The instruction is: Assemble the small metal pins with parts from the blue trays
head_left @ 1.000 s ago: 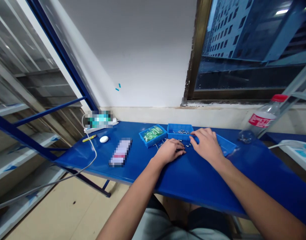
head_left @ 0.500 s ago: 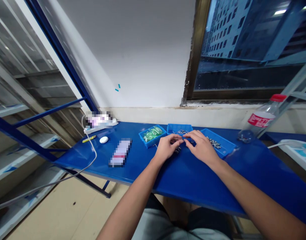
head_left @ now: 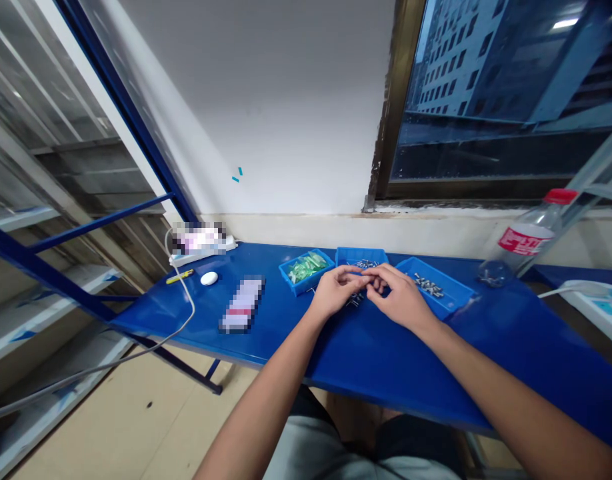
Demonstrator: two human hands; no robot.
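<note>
Above the blue table [head_left: 386, 360], my left hand [head_left: 335, 291] and my right hand [head_left: 399, 297] meet at the fingertips. Both are closed in a pinch, and whatever lies between the fingers is too small to make out. Small dark and silver metal pieces [head_left: 356, 299] lie on the table just beneath the fingers. Behind my hands stands a blue tray [head_left: 360, 253] with thin metal parts. To the left, another blue tray [head_left: 299, 291] contains green translucent pieces [head_left: 309, 265]. Small metal fittings [head_left: 428, 285] lie in the blue tray [head_left: 453, 301] beside my right hand.
A clear bottle with a red cap [head_left: 529, 237] stands at the back right. On the left are a phone-like flat object [head_left: 243, 305], a white oval object [head_left: 209, 278], a yellow cutter [head_left: 180, 277], and a power strip [head_left: 206, 252] with a cable.
My right hand's fingers have moved left and now overlap the left fingertips, where a small gap showed before. The trays have stayed in place; the view has shifted slightly.
</note>
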